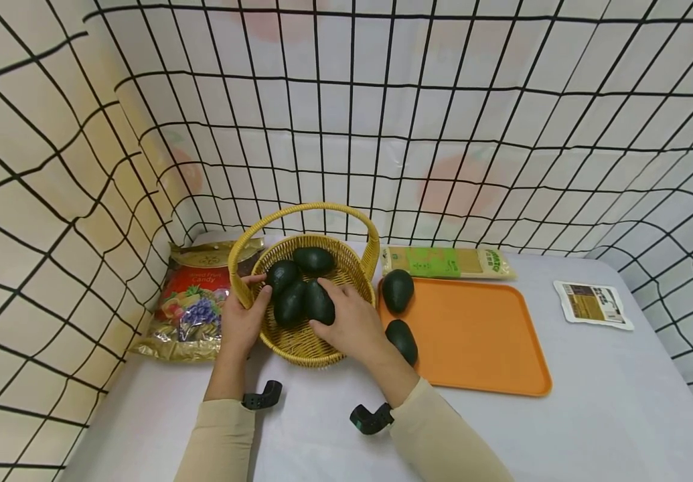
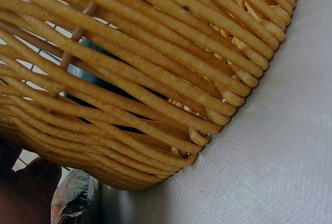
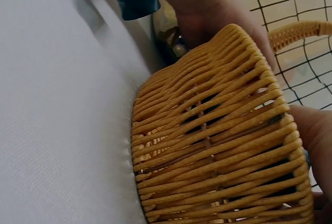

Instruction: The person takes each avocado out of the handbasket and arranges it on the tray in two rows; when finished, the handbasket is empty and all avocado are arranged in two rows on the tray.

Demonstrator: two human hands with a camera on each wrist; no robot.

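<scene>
Right hand [image 1: 349, 320] curls over an avocado [image 1: 319, 302] inside the basket [image 1: 304, 348], while the left hand [image 1: 244, 320] grips the rim, thumb inside. The fruit lie packed together, so a loose pinch could let this one slip or nudge its neighbours. A pull at the rim might tip the basket.

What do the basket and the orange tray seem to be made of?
The basket looks like woven wicker or rattan: round yellow-tan strands, slightly glossy, wound in rows with gaps between them, as both wrist views show. It could be imitation cane. The tray looks like moulded plastic: one even orange colour, a smooth matt surface, rounded corners and a low raised rim.
</scene>
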